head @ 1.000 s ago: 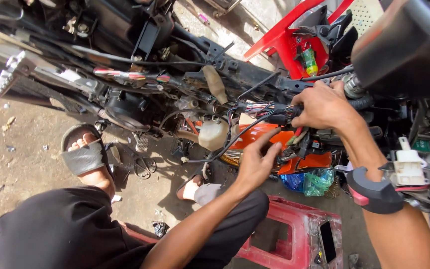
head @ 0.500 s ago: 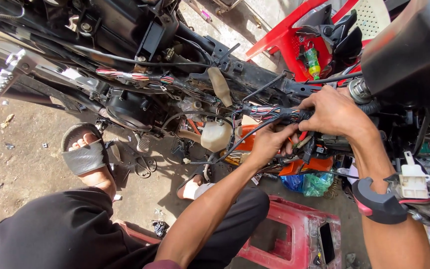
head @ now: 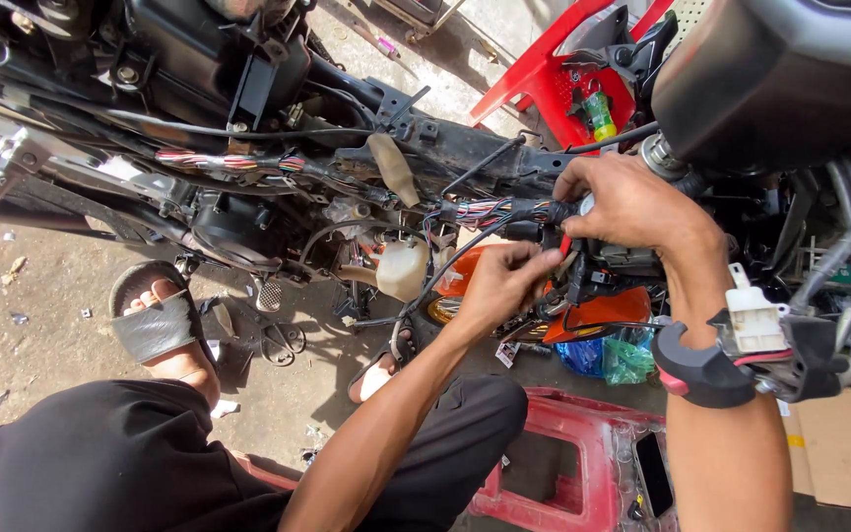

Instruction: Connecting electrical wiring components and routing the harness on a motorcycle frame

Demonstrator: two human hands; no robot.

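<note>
Right hand [head: 632,209] hides the wiring bundle's [head: 490,210] end.

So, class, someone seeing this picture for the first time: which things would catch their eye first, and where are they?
First, the two hands at centre right: the right hand grips a bundle of coloured wires on the stripped motorcycle frame, and the left hand pinches a black cable just below. Next, bright red: a plastic chair at the top and a red plastic stool under the person at the bottom.
</note>
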